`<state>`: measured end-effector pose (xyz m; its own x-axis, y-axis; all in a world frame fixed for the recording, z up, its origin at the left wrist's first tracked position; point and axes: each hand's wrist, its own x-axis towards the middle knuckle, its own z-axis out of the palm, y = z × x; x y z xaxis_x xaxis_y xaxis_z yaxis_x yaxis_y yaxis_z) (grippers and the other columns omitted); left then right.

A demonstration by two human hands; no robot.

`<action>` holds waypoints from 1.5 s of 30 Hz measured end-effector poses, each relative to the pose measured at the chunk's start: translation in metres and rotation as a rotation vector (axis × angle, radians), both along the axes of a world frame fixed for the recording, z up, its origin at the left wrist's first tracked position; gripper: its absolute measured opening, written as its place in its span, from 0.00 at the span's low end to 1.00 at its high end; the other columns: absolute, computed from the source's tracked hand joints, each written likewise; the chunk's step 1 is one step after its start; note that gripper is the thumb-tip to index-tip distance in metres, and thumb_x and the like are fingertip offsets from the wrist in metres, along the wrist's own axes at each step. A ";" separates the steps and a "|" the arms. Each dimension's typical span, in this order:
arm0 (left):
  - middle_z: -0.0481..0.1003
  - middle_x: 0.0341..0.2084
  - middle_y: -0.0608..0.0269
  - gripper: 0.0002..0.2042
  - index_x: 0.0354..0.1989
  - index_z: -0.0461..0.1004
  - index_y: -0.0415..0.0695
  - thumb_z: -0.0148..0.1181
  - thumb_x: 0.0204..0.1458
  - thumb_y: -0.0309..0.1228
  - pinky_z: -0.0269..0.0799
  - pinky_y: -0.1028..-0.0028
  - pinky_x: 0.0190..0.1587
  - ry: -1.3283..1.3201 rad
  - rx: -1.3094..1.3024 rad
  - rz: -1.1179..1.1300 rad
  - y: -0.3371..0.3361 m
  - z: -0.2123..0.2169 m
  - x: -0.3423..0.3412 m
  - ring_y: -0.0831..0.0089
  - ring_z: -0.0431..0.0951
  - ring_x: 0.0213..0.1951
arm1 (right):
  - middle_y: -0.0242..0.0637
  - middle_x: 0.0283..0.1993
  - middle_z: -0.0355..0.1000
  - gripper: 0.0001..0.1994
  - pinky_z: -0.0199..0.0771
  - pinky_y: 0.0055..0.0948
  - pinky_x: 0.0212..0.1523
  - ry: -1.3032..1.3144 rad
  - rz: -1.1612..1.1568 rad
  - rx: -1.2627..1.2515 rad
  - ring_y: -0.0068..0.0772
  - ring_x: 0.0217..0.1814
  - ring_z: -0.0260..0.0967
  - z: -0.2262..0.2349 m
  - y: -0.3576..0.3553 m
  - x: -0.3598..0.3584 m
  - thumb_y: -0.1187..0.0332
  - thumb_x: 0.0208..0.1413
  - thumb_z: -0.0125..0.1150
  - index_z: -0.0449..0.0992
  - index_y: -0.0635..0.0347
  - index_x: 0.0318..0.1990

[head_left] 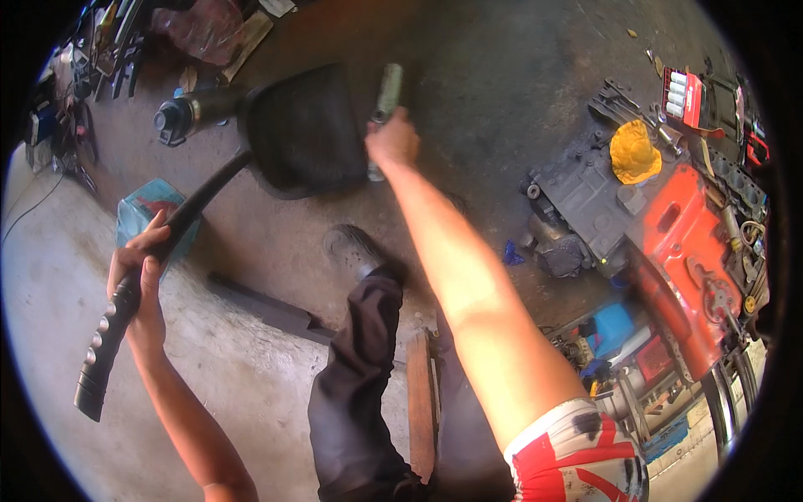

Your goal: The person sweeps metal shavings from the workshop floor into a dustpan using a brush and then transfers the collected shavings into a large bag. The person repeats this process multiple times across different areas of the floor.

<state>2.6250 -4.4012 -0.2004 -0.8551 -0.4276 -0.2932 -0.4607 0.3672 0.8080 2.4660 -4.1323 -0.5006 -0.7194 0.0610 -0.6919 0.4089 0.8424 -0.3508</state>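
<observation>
My left hand (140, 272) is closed round the long handle of a black shovel (305, 138), just above its ribbed grip. The wide, shallow blade is held over the dark floor ahead of me. Beside the blade's right edge, my right hand (393, 144) is closed on a slim grey-green tool (390, 86). One end of it points away from me and a short end shows below the fist. Blur hides its exact kind. Left of the blade lies a dark bottle with a grey lid (170, 122). A light-blue plastic container (138, 207) stands behind the shovel handle.
A dark metal angle bar (268, 309) lies near my shoe (351, 248). To the right are a grey metal housing (585, 197) with a yellow cloth (636, 152), a red metal part (690, 259) and several tools. More clutter fills the far left; a wooden plank (421, 406) is between my legs.
</observation>
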 end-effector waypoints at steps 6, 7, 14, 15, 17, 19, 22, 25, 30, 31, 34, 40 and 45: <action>0.80 0.47 0.48 0.11 0.34 0.70 0.44 0.62 0.62 0.37 0.60 0.47 0.68 0.028 0.059 0.160 0.004 0.003 0.021 0.46 0.72 0.62 | 0.58 0.50 0.77 0.29 0.74 0.46 0.56 0.099 0.125 -0.148 0.58 0.55 0.75 0.031 -0.039 -0.065 0.55 0.51 0.72 0.71 0.66 0.54; 0.81 0.47 0.48 0.11 0.33 0.70 0.44 0.63 0.61 0.36 0.59 0.46 0.68 0.018 0.047 0.166 0.006 0.002 0.025 0.46 0.72 0.62 | 0.57 0.49 0.77 0.29 0.75 0.48 0.54 0.188 0.224 -0.036 0.58 0.54 0.75 0.034 -0.030 -0.086 0.55 0.51 0.71 0.70 0.64 0.54; 0.81 0.43 0.49 0.09 0.34 0.70 0.45 0.62 0.61 0.33 0.55 0.37 0.67 0.113 0.077 0.367 0.029 -0.015 0.023 0.46 0.73 0.61 | 0.50 0.50 0.75 0.14 0.79 0.51 0.48 0.435 0.635 0.346 0.54 0.50 0.78 -0.011 -0.001 -0.164 0.67 0.63 0.53 0.70 0.60 0.53; 0.81 0.41 0.50 0.09 0.34 0.71 0.44 0.60 0.63 0.34 0.60 0.38 0.65 0.119 0.031 0.374 0.030 -0.017 0.019 0.46 0.74 0.60 | 0.48 0.49 0.76 0.13 0.80 0.50 0.48 0.357 0.664 0.372 0.53 0.50 0.78 -0.018 -0.003 -0.155 0.67 0.64 0.52 0.71 0.60 0.53; 0.80 0.39 0.52 0.08 0.35 0.71 0.42 0.59 0.64 0.33 0.74 0.46 0.57 0.158 0.053 0.448 0.033 -0.022 0.011 0.49 0.77 0.57 | 0.50 0.46 0.78 0.11 0.80 0.50 0.49 0.367 0.895 0.245 0.50 0.50 0.79 -0.030 -0.016 -0.072 0.67 0.65 0.50 0.75 0.58 0.50; 0.80 0.39 0.52 0.08 0.35 0.71 0.40 0.58 0.64 0.31 0.78 0.51 0.53 0.143 0.031 0.485 0.032 -0.023 0.006 0.50 0.78 0.56 | 0.53 0.47 0.76 0.12 0.77 0.54 0.49 0.175 0.720 -0.008 0.60 0.46 0.77 -0.017 -0.034 0.004 0.71 0.60 0.49 0.74 0.58 0.49; 0.80 0.40 0.52 0.07 0.34 0.71 0.40 0.59 0.63 0.29 0.79 0.54 0.53 0.106 0.025 0.478 0.025 -0.017 0.014 0.50 0.78 0.56 | 0.50 0.48 0.75 0.15 0.74 0.54 0.50 0.098 0.609 -0.263 0.62 0.50 0.74 0.022 -0.032 0.060 0.64 0.57 0.62 0.70 0.60 0.47; 0.81 0.43 0.52 0.05 0.34 0.69 0.41 0.58 0.63 0.25 0.73 0.54 0.59 0.122 0.077 0.298 0.001 -0.010 0.031 0.48 0.76 0.58 | 0.54 0.46 0.74 0.20 0.73 0.55 0.47 0.164 0.322 -0.216 0.64 0.48 0.73 0.048 -0.006 0.071 0.59 0.55 0.67 0.67 0.62 0.46; 0.81 0.44 0.52 0.06 0.35 0.69 0.43 0.60 0.62 0.26 0.59 0.42 0.67 0.130 0.071 0.101 -0.032 0.004 0.055 0.45 0.71 0.63 | 0.55 0.48 0.69 0.23 0.73 0.56 0.46 0.351 0.034 0.158 0.63 0.47 0.73 0.045 0.105 0.042 0.56 0.56 0.66 0.65 0.63 0.47; 0.81 0.44 0.52 0.06 0.34 0.68 0.44 0.60 0.62 0.26 0.58 0.41 0.68 0.124 0.032 0.039 -0.037 0.006 0.056 0.44 0.71 0.63 | 0.55 0.51 0.68 0.23 0.73 0.57 0.47 0.330 0.013 0.228 0.64 0.48 0.73 0.043 0.127 0.035 0.57 0.57 0.65 0.63 0.64 0.49; 0.82 0.43 0.51 0.07 0.33 0.67 0.44 0.60 0.61 0.25 0.53 0.41 0.69 0.044 -0.017 -0.115 -0.042 0.007 0.056 0.43 0.69 0.64 | 0.53 0.54 0.67 0.21 0.74 0.54 0.51 0.211 0.028 0.436 0.62 0.53 0.73 0.029 0.170 0.035 0.61 0.60 0.62 0.63 0.63 0.53; 0.81 0.41 0.50 0.07 0.34 0.66 0.43 0.59 0.60 0.22 0.53 0.44 0.69 0.049 -0.010 -0.095 -0.038 -0.009 0.047 0.43 0.70 0.63 | 0.52 0.58 0.69 0.20 0.77 0.49 0.55 -0.060 -0.297 0.278 0.59 0.54 0.75 -0.004 0.028 0.107 0.67 0.62 0.55 0.62 0.59 0.60; 0.81 0.41 0.51 0.06 0.35 0.67 0.43 0.58 0.60 0.19 0.56 0.46 0.68 0.106 0.035 -0.036 -0.049 -0.012 0.069 0.45 0.72 0.62 | 0.62 0.49 0.74 0.26 0.73 0.50 0.56 0.001 -0.289 -0.291 0.62 0.55 0.73 0.020 -0.093 0.110 0.60 0.54 0.69 0.64 0.66 0.52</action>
<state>2.6943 -4.4507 -0.2121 -0.8968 -0.3870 -0.2142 -0.3586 0.3526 0.8643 2.5762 -4.2251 -0.4809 -0.7021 0.0623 -0.7094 0.6137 0.5581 -0.5584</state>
